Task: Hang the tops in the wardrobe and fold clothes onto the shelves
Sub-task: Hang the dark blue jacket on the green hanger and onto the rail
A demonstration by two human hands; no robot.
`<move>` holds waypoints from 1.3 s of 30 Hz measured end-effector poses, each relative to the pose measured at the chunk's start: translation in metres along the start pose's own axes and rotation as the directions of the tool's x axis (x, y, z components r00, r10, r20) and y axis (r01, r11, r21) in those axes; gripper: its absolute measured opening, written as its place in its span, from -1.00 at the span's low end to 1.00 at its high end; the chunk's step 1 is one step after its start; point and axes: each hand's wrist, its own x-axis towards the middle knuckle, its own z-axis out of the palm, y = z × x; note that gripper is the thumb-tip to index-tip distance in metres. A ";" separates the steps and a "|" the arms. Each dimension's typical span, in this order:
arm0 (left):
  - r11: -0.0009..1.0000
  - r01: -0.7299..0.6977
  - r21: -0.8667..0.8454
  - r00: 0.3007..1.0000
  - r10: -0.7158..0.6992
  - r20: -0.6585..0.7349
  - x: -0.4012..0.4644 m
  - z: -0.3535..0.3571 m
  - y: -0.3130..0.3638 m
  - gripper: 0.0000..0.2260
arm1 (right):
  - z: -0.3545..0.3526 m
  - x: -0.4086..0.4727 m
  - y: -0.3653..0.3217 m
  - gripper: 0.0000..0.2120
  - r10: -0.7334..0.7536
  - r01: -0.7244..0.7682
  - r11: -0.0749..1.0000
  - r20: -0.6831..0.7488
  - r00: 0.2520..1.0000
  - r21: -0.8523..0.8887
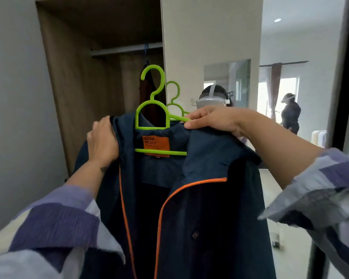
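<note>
A navy jacket (pixel 199 208) with orange piping and an orange neck label hangs on a bright green hanger (pixel 152 109), held up in front of me. My left hand (pixel 104 137) grips the jacket's left shoulder. My right hand (pixel 212 120) pinches the hanger's right arm and the jacket's right shoulder. The hanger's hook points up, below the wardrobe rail (pixel 127 50). The open wardrobe (pixel 85 77) stands behind, with a dark garment (pixel 147 87) on a blue hanger hung from the rail.
A mirrored wardrobe door (pixel 210 47) stands right of the opening and reflects the hanger and a person wearing a headset. A grey wall (pixel 18 97) bounds the left. Further right, a mirror reflects another person and a curtained window.
</note>
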 end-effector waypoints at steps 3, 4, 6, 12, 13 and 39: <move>0.999 -0.021 0.029 1.000 0.021 -0.019 0.011 0.005 -0.021 -0.91 | 0.014 0.024 0.001 -0.84 -0.090 0.045 0.964 -0.164 0.982 -0.261; 0.999 -0.025 0.032 0.999 0.026 -0.024 0.014 0.008 -0.028 -0.91 | 0.018 0.030 0.000 -0.84 -0.123 0.037 0.918 -0.196 0.973 -0.396; 0.998 -0.028 0.055 0.999 0.031 -0.039 0.018 0.013 -0.039 -0.91 | 0.026 0.042 0.001 -0.85 -0.190 0.013 0.830 -0.261 0.946 -0.558; 0.997 -0.032 0.070 0.994 0.039 -0.099 0.030 0.018 -0.057 -0.86 | 0.042 0.061 0.000 -0.83 -0.270 0.029 0.811 -0.330 0.905 -0.584; 0.997 -0.036 0.067 0.994 0.043 -0.105 0.031 0.018 -0.058 -0.86 | 0.044 0.061 -0.001 -0.83 -0.272 0.031 0.814 -0.334 0.902 -0.580; 0.853 0.461 -0.246 0.699 -0.178 0.693 0.077 0.002 -0.015 -0.71 | 0.104 0.128 -0.048 -0.87 0.182 -0.076 0.966 -0.443 0.878 0.246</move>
